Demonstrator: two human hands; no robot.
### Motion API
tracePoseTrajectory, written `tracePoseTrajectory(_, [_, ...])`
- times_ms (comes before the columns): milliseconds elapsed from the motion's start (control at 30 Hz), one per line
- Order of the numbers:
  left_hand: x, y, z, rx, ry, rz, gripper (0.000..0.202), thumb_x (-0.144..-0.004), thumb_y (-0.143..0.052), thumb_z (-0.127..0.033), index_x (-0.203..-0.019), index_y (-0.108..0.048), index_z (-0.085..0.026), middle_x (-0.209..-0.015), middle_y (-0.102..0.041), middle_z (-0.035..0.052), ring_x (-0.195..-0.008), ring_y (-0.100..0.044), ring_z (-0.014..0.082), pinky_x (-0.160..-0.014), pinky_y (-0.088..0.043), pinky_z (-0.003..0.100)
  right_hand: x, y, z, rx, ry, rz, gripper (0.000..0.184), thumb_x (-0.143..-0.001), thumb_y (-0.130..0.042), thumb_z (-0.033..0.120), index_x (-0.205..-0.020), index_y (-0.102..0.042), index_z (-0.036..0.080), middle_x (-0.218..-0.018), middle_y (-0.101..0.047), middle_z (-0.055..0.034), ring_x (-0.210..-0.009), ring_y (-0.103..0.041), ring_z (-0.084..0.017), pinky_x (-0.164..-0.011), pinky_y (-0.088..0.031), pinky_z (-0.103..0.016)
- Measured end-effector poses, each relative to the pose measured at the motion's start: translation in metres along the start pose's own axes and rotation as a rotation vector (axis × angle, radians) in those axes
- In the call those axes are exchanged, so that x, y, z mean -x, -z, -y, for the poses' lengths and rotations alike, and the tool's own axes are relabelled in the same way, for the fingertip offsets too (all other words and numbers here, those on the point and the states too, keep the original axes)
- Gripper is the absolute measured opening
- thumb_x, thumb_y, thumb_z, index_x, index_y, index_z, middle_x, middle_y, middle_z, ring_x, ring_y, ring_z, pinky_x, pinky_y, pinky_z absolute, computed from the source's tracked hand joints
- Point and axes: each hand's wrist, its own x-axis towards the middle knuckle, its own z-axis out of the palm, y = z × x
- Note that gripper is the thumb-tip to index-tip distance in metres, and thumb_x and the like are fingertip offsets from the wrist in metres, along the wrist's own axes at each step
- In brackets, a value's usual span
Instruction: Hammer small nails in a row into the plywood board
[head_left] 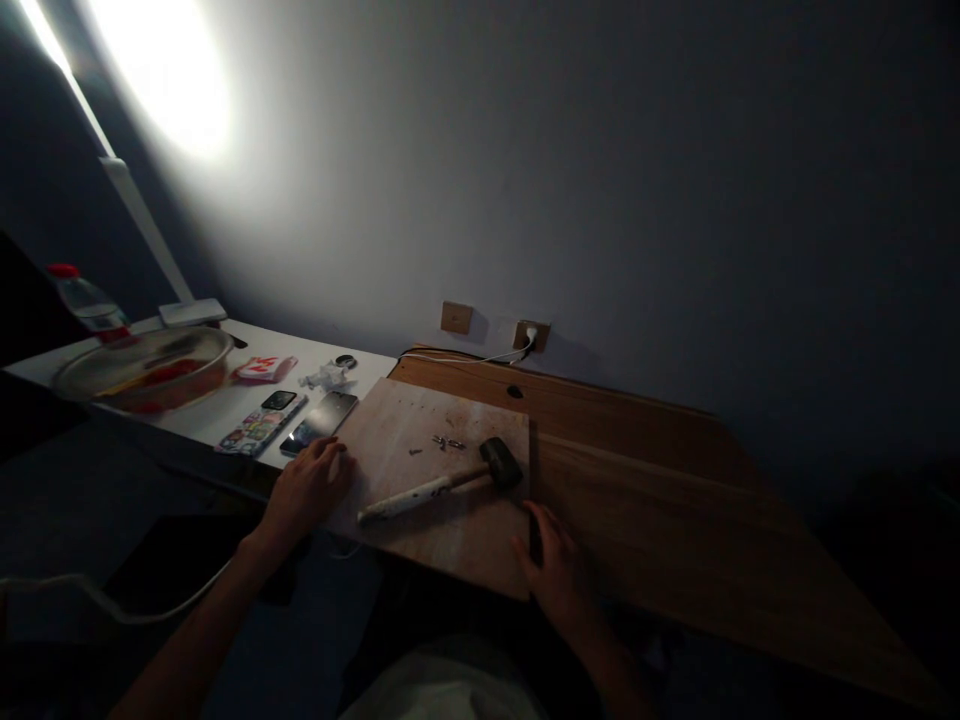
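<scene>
A square pale board [450,545] lies before me, overlapping the white and wooden tabletops. On it rests a mallet with a black head [500,463] and a worn, white-painted handle [409,499]. Several small metal pieces [448,442] are scattered behind the handle. My left hand [311,487] is at the board's left edge, close to a dark smartphone [319,422], fingers loosely bent with nothing visible in them. Beside the right edge, my right hand [559,568] has thumb and fingers apart, touching or nearly touching the board. Dim light hides the exact contact.
Left on the white table [367,365] are a patterned case [255,428], a red-and-white packet [266,369], crumpled plastic [328,376], a large clear-lidded bowl [150,365], a bottle [91,305] and a lamp [146,215]. A plugged cable [480,357] runs along the wall behind the wooden tabletop [660,500].
</scene>
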Motion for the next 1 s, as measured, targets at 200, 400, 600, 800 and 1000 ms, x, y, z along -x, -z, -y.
tracePoseTrajectory(200, [-0.005,0.001,-0.008,0.057,0.113,0.034,0.041,-0.094,-0.044,-0.047,-0.113,-0.067,-0.018,-0.128,-0.060,0.0157,-0.100,-0.068,0.0291,-0.088,-0.054,0.044,-0.001,0.004,-0.001,-0.043,-0.083,0.066,0.049,-0.090,-0.051,0.042,-0.130,-0.062,0.015,-0.118,-0.070,-0.0171,-0.107,-0.068,-0.031,-0.094,-0.055,-0.048])
tracePoseTrajectory(400, [0.000,0.003,-0.029,0.216,0.142,0.060,0.037,-0.091,-0.051,-0.049,-0.110,-0.068,-0.021,-0.114,-0.058,0.0113,-0.094,-0.067,0.0262,-0.085,-0.055,0.043,-0.002,0.028,-0.014,-0.106,-0.247,0.115,0.058,-0.085,-0.051,0.053,-0.132,-0.061,0.019,-0.117,-0.070,-0.0158,-0.103,-0.069,-0.031,-0.089,-0.056,-0.047])
tracePoseTrajectory(600, [0.027,-0.007,-0.071,0.307,-0.068,0.086,0.029,-0.091,-0.055,-0.042,-0.110,-0.066,-0.023,-0.109,-0.060,0.0087,-0.097,-0.066,0.0255,-0.089,-0.055,0.043,0.022,0.071,-0.058,-0.109,-0.396,0.057,0.064,-0.081,-0.052,0.061,-0.127,-0.063,0.019,-0.112,-0.074,-0.0150,-0.096,-0.072,-0.030,-0.087,-0.055,-0.046])
tracePoseTrajectory(800, [0.051,-0.012,-0.106,0.307,-0.342,0.139,0.033,-0.088,-0.060,-0.032,-0.120,-0.063,-0.024,-0.114,-0.060,0.0106,-0.101,-0.064,0.0252,-0.086,-0.055,0.039,0.054,0.117,-0.101,-0.046,-0.490,-0.013,0.071,-0.075,-0.052,0.068,-0.123,-0.062,0.016,-0.105,-0.074,-0.0156,-0.095,-0.072,-0.032,-0.083,-0.057,-0.046])
tracePoseTrajectory(1000, [0.034,0.000,-0.134,0.108,-0.436,0.151,0.028,-0.095,-0.053,-0.031,-0.120,-0.063,-0.022,-0.113,-0.065,0.0116,-0.098,-0.065,0.0286,-0.087,-0.047,0.047,0.067,0.128,-0.089,0.193,-0.257,-0.248,0.051,-0.086,-0.049,0.061,-0.110,-0.067,0.020,-0.113,-0.067,-0.0156,-0.106,-0.066,-0.033,-0.094,-0.053,-0.049])
